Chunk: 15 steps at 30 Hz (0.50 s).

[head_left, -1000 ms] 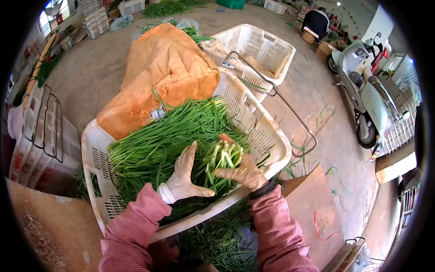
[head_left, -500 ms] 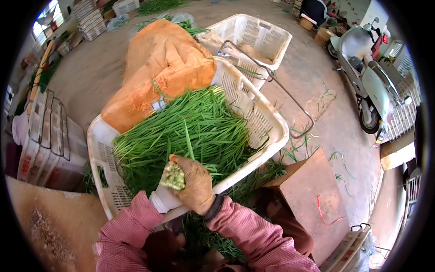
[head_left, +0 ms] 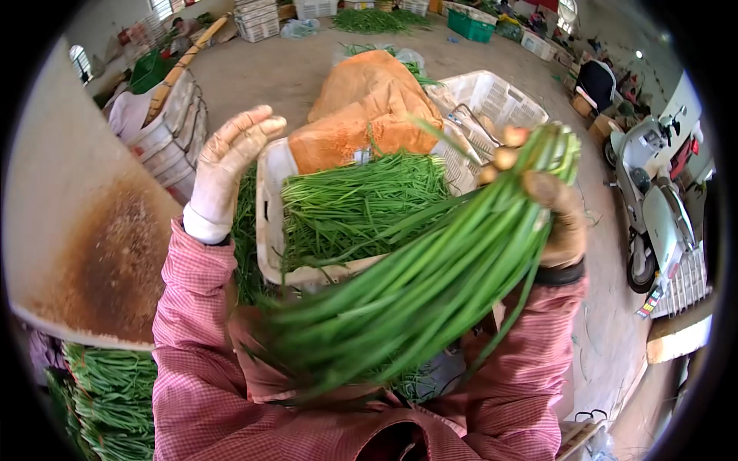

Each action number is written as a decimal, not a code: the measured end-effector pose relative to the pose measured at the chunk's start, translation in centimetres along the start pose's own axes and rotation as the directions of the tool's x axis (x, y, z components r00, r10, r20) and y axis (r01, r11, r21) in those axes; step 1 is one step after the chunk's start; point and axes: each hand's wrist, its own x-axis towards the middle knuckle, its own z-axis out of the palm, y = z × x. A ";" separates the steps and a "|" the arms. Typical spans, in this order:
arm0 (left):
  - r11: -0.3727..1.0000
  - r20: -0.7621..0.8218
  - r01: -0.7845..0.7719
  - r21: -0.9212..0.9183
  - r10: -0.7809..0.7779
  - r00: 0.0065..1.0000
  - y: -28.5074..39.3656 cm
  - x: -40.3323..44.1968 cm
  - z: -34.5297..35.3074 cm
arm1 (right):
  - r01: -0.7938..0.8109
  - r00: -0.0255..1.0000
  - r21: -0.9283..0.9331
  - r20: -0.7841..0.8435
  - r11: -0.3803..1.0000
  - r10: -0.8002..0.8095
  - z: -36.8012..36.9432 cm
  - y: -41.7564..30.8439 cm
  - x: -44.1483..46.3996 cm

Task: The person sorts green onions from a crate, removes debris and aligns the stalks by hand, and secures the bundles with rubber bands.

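Note:
My right hand (head_left: 561, 223), in a brownish glove with bare fingertips, grips a bunch of garlic chives (head_left: 430, 276) near its pale cut ends. The long green leaves hang down to the left across my front, blurred by motion. My left hand (head_left: 231, 157), in a whitish glove, is raised at the left with its fingers stretched out and nothing in it. Between and beyond my hands stands a white plastic crate (head_left: 269, 223). More garlic chives (head_left: 369, 200) lie in it, with an orange cloth (head_left: 373, 96) over its far side.
Another white crate (head_left: 492, 88) stands behind. A rust-stained board (head_left: 115, 253) is at my left, with stacked bundles of greens (head_left: 115, 399) below it. Crates (head_left: 173, 146) are piled at the far left. A scooter (head_left: 653, 192) stands at the right.
My hands were together around the bunch's cut ends, low over the crate. Now they are apart: my left hand is off it, and my right has lifted and swung the bunch sideways. The view has tilted up.

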 end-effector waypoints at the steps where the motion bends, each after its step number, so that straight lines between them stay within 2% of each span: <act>1: 1.000 -0.032 -0.016 -0.027 0.015 0.999 1.2 -0.7 -0.5 | 0.075 0.997 -0.033 0.032 0.997 -0.074 0.4 -1.1 -0.6; 2: 0.997 -0.069 -0.035 0.074 0.040 0.997 2.5 -1.4 -0.8 | 0.134 0.985 0.013 0.111 0.991 -0.135 0.8 -2.1 -1.4; 3: 0.994 -0.048 -0.093 0.051 0.095 0.994 3.2 -1.9 -1.5 | 0.287 0.948 -0.058 0.158 0.956 -0.275 0.9 -3.2 -1.7; 4: 0.992 -0.053 -0.120 0.048 0.122 0.991 3.8 -2.5 -2.0 | 0.403 0.901 0.027 0.164 0.915 -0.402 1.6 -3.5 -2.6; 6: 0.988 -0.065 -0.146 0.045 0.148 0.987 5.0 -3.7 -2.2 | 0.457 0.863 -0.049 0.268 0.888 -0.429 1.8 -4.0 -3.7; 7: 0.980 -0.035 -0.190 0.061 0.192 0.981 5.4 -4.0 -2.1 | 0.409 0.877 -0.214 0.361 0.887 -0.317 2.1 -4.3 -3.5; 8: 0.968 -0.005 -0.238 0.077 0.239 0.971 5.9 -4.2 -1.8 | 0.336 0.936 -0.729 0.331 0.597 -0.121 2.6 -4.2 -3.0; 9: 0.974 0.046 -0.223 0.027 0.222 0.974 6.2 -4.6 -1.6 | 0.280 0.927 -0.833 0.364 0.476 0.092 3.3 -2.7 -2.9; 11: 0.959 0.092 -0.254 0.124 0.243 0.966 6.5 -6.4 0.8 | 0.073 0.963 -0.638 0.246 0.767 0.113 4.7 0.3 -3.7; 12: 0.917 0.166 -0.320 0.240 0.286 0.944 6.0 -7.3 1.7 | -0.016 0.975 -0.492 0.186 0.870 0.123 5.3 1.8 -4.1; 13: 0.859 0.242 -0.376 0.348 0.305 0.921 5.2 -8.5 2.6 | 0.119 0.961 -0.590 0.272 0.799 0.058 5.9 2.4 -4.1; 14: 0.860 0.264 -0.406 0.311 0.332 0.906 4.3 -9.6 4.1 | 0.257 0.935 -0.661 0.354 0.705 -0.008 6.4 3.0 -4.1; 15: 0.858 0.288 -0.436 0.272 0.360 0.888 3.3 -10.7 5.9 | -0.152 0.953 -0.459 0.166 0.875 0.253 7.2 3.0 -3.5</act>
